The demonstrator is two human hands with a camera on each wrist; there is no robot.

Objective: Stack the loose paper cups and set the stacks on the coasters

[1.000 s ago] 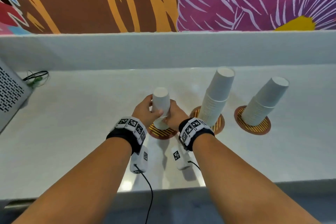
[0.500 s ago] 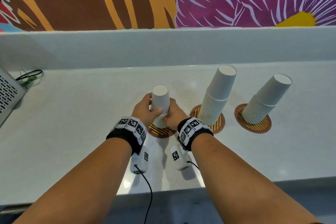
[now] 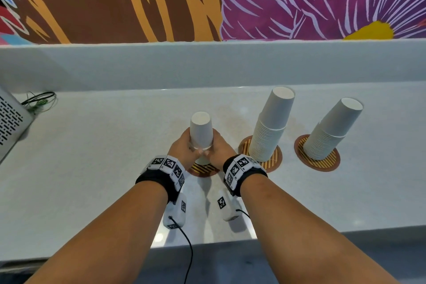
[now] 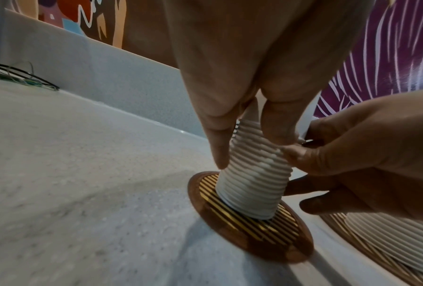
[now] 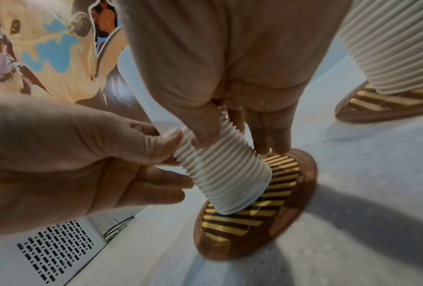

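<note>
The cup stack (image 3: 201, 132), inverted, stands on the leftmost coaster (image 3: 204, 170) with its lowest rim touching the striped face, slightly off-centre toward the far edge. Both sets of fingers are curled round it: the left hand (image 3: 183, 148) grips one side at the upper rims, the right hand (image 3: 219, 148) the other, thumb tips nearly meeting at the front. To the right, a tall stack (image 3: 270, 125) rests on the middle coaster (image 3: 273, 162) and a shorter stack (image 3: 332, 129) on the right coaster (image 3: 322, 163). No loose cups are visible on the desk (image 3: 92, 157). Judged from this layout, the task is nearly complete; only releasing the held stack appears to be left. A perforated metal housing (image 3: 10, 122) and coiled wires (image 3: 40, 100) occupy the far left.
</note>
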